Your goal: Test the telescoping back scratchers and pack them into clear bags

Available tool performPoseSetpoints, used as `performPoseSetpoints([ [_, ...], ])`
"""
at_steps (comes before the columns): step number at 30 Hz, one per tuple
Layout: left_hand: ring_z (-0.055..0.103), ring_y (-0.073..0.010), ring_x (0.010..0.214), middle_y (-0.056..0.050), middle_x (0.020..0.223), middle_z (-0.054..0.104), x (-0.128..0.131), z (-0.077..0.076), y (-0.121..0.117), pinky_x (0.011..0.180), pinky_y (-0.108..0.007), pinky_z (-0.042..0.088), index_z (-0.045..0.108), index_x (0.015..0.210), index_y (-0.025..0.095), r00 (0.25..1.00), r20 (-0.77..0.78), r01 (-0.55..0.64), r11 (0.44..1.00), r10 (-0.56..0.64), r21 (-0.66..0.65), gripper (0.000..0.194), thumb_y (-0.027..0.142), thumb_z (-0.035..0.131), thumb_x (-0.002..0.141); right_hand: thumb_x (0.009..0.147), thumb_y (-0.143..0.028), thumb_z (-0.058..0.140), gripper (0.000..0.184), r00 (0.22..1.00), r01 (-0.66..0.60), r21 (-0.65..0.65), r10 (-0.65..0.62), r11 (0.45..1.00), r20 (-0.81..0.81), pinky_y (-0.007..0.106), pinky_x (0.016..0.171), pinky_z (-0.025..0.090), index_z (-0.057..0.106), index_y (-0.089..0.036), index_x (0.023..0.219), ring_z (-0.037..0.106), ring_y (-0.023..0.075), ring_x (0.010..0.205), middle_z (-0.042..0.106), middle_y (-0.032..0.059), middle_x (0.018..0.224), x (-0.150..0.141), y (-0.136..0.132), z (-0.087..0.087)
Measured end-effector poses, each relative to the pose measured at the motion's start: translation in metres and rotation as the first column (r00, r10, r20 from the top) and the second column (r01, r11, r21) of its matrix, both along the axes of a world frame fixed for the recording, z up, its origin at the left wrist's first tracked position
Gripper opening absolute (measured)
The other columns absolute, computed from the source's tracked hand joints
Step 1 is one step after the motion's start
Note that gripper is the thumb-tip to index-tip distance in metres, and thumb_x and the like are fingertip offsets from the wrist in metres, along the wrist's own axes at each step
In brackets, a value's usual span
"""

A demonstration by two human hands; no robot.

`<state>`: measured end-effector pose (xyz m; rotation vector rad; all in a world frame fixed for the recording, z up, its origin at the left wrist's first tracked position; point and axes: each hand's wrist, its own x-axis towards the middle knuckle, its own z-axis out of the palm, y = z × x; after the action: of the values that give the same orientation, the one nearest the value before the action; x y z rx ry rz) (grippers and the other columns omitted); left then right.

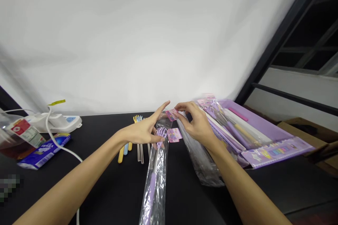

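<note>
Left hand on a bagged back scratcher, right hand pinching a pink card

Both forearms reach in from the near edge of the bench (105, 197) and slant toward each other, the hands meeting near its back edge. The left hand (144, 130) is turned on its side, forefinger stretched up and away, thumb pointing right, with a wide gap between them. That thumb lies over the clear bag (162, 172), and fingertips show behind the plastic, so the bag is held there. Inside, the purple back scratcher (151, 190) has its claw end right under the thumb and its handle running toward the near edge.

The right hand (194, 123) arches palm down, thumb and forefinger closed narrowly on the pink card (171, 115), which sits at the bag's far end, just beside the left forefinger. More pink cards (177, 134) lie on the bench just below it.

Loose scratchers (121, 154) lie left of the bag, partly behind the left hand. Empty-looking plastic bags (208, 174) lie below the right forearm, beside the lilac box (277, 137) of packed scratchers.
</note>
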<state>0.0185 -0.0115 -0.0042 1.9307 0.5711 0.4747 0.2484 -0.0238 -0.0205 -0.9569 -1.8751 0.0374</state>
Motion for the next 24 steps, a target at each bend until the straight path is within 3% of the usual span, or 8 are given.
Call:
performPoseSetpoints([
  [3, 0.063, -0.0084, 0.062, -0.027, 0.164, -0.004, 0.0006, 0.0009, -0.0011, 0.053, -0.03, 0.053, -0.014, 0.153, 0.05, 1.0, -0.001, 0.004, 1.0, -0.004, 0.002, 0.115, 0.022, 0.072, 0.083, 0.093, -0.02, 0.061, 0.02, 0.999, -0.037, -0.002, 0.037, 0.999, -0.017, 0.041, 0.085, 0.052, 0.067, -0.028, 0.109, 0.064, 0.0229, 0.095, 0.071, 0.0051, 0.102, -0.0005, -0.001, 0.0028],
  [7, 0.056, -0.0046, 0.058, -0.026, 0.164, -0.007, 0.0019, 0.0029, -0.0036, 0.056, -0.034, 0.053, -0.015, 0.152, 0.052, 1.0, 0.007, -0.016, 1.0, 0.016, 0.016, 0.116, 0.023, 0.073, 0.082, 0.093, -0.018, 0.06, 0.026, 0.99, -0.138, -0.012, 0.138, 0.99, -0.036, 0.044, 0.098, 0.048, 0.07, -0.03, 0.113, 0.061, 0.0231, 0.112, 0.069, 0.0047, 0.117, -0.0011, -0.0002, 0.0039],
  [9, 0.054, -0.0034, 0.058, -0.025, 0.164, -0.007, 0.0018, 0.0036, -0.0039, 0.057, -0.034, 0.053, -0.014, 0.152, 0.053, 1.0, 0.011, -0.027, 0.999, 0.027, 0.045, 0.116, 0.024, 0.073, 0.082, 0.093, -0.02, 0.06, 0.025, 0.985, -0.167, -0.046, 0.164, 0.985, -0.054, 0.043, 0.098, 0.048, 0.071, -0.03, 0.113, 0.06, 0.0234, 0.116, 0.066, 0.0058, 0.12, -0.002, 0.0011, 0.0027],
  [15, 0.051, -0.0045, 0.06, -0.023, 0.154, 0.026, -0.0011, 0.0047, -0.0007, 0.055, -0.027, 0.046, -0.019, 0.152, 0.049, 1.0, 0.008, -0.029, 0.996, 0.028, 0.085, 0.115, 0.028, 0.071, 0.084, 0.09, -0.022, 0.063, 0.022, 0.977, -0.17, -0.106, 0.153, 0.98, -0.146, 0.036, 0.079, 0.051, 0.067, -0.026, 0.111, 0.063, 0.0225, 0.102, 0.068, 0.0066, 0.114, -0.0073, 0.0027, -0.0005],
  [19, 0.051, -0.005, 0.06, -0.021, 0.147, 0.035, -0.0014, 0.0061, -0.0007, 0.054, -0.026, 0.044, -0.019, 0.153, 0.047, 0.999, 0.014, -0.041, 0.996, 0.04, 0.08, 0.116, 0.025, 0.071, 0.084, 0.088, -0.021, 0.064, 0.022, 0.978, -0.146, -0.127, 0.125, 0.981, -0.165, 0.035, 0.078, 0.051, 0.066, -0.025, 0.11, 0.063, 0.0211, 0.097, 0.068, 0.006, 0.113, -0.0096, 0.0025, -0.0024],
  [24, 0.048, -0.0041, 0.057, -0.017, 0.136, 0.046, -0.0011, 0.0067, -0.0008, 0.051, -0.023, 0.042, -0.019, 0.153, 0.045, 0.999, 0.028, -0.04, 0.995, 0.038, 0.092, 0.115, 0.025, 0.071, 0.084, 0.086, -0.026, 0.068, 0.016, 0.962, -0.22, -0.177, 0.183, 0.959, -0.203, 0.035, 0.079, 0.052, 0.07, -0.024, 0.102, 0.062, 0.0235, 0.105, 0.066, 0.0078, 0.119, -0.0086, 0.0039, -0.004],
])
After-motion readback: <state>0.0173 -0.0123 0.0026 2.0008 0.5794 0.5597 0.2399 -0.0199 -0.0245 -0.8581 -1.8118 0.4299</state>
